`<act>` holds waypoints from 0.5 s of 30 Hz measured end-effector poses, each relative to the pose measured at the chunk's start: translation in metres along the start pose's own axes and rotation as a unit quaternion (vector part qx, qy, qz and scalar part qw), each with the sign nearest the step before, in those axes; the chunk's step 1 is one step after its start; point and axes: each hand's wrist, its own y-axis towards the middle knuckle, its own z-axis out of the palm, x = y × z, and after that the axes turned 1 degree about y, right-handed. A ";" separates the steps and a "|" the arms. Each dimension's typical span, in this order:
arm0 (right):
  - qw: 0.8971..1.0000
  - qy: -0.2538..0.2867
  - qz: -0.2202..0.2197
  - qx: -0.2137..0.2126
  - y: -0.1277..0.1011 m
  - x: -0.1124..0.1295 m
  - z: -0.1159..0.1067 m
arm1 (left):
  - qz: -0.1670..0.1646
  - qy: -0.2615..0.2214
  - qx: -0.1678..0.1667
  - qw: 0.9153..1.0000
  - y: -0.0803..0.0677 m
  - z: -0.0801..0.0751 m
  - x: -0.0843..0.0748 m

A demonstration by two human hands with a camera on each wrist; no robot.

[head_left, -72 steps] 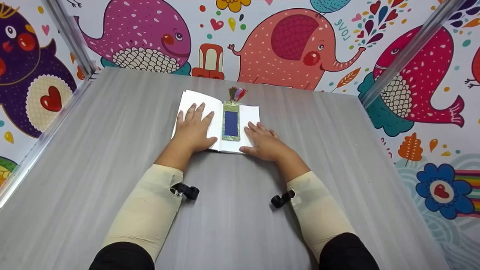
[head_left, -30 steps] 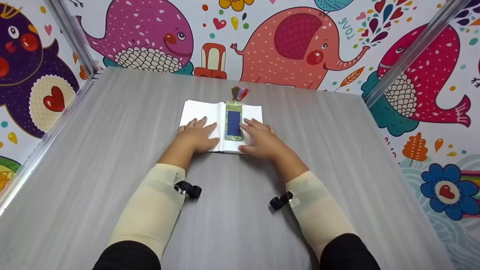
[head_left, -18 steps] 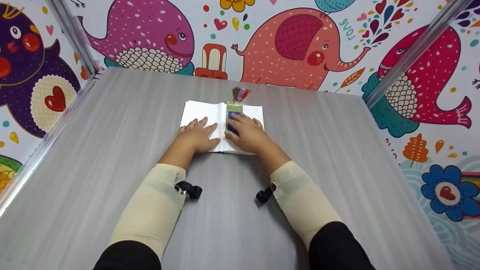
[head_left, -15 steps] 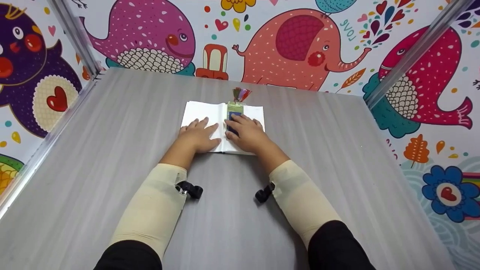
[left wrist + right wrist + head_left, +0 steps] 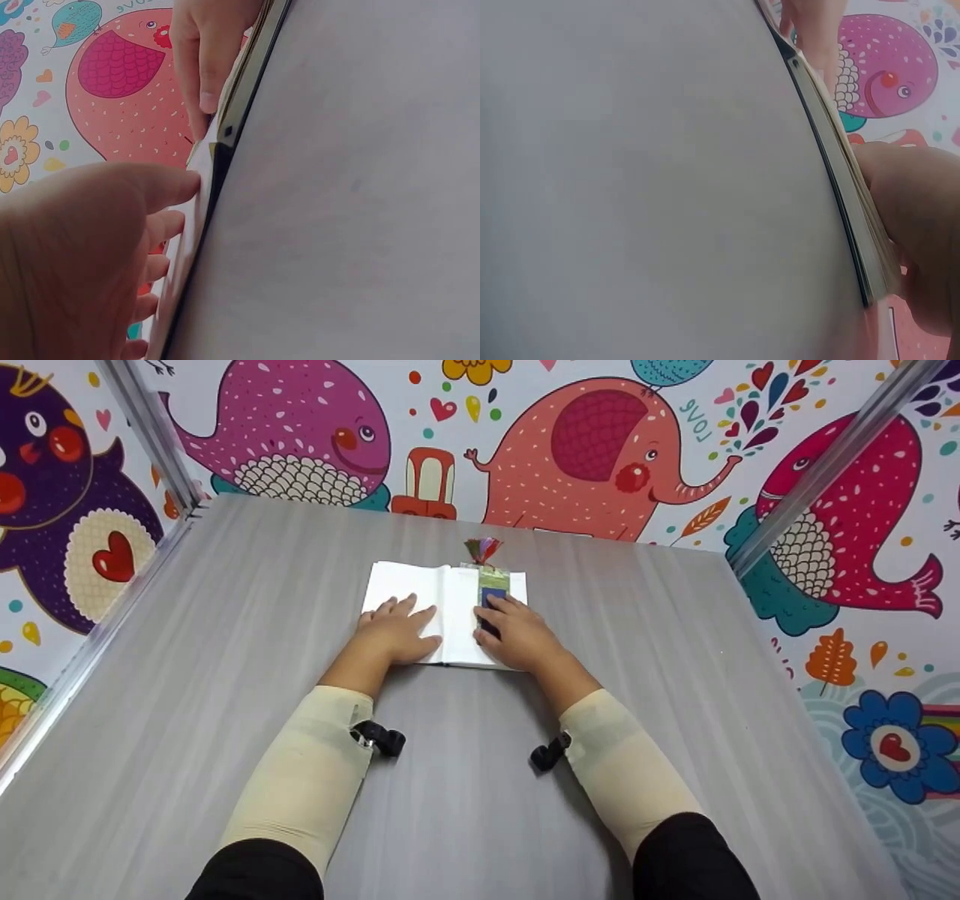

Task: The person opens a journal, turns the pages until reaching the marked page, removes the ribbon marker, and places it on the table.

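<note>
An open white book (image 5: 420, 585) lies flat at the far middle of the grey table (image 5: 480, 795). My left hand (image 5: 397, 619) rests flat on its left page, fingers straight. A green bookmark (image 5: 494, 581) with a blue centre and a coloured tassel (image 5: 484, 547) lies on the right page. My right hand (image 5: 510, 622) presses on the bookmark's lower part with straight fingers and hides that part. The left wrist view shows the left hand (image 5: 82, 255) on the book's edge (image 5: 217, 172). In the right wrist view the right hand (image 5: 915, 217) lies on the pages (image 5: 855, 217).
Metal frame posts (image 5: 150, 435) stand at the table's far corners, before walls with cartoon animal pictures (image 5: 600, 450). Bare grey tabletop surrounds the book on all sides. Black wrist camera mounts (image 5: 382, 739) sit on both beige sleeves.
The right hand moved from the right page onto the bookmark and slid it from the book's gutter over to the right page. The left hand drew back slightly, then stayed put.
</note>
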 end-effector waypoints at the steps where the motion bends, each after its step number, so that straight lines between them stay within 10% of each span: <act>1: 1.000 0.002 0.002 0.000 -0.001 -0.002 -0.001 | -0.001 -0.001 -0.001 1.000 0.000 0.000 0.001; 15: 0.999 0.034 0.015 -0.019 -0.010 -0.024 -0.011 | 0.003 -0.006 0.005 1.000 -0.004 -0.002 0.001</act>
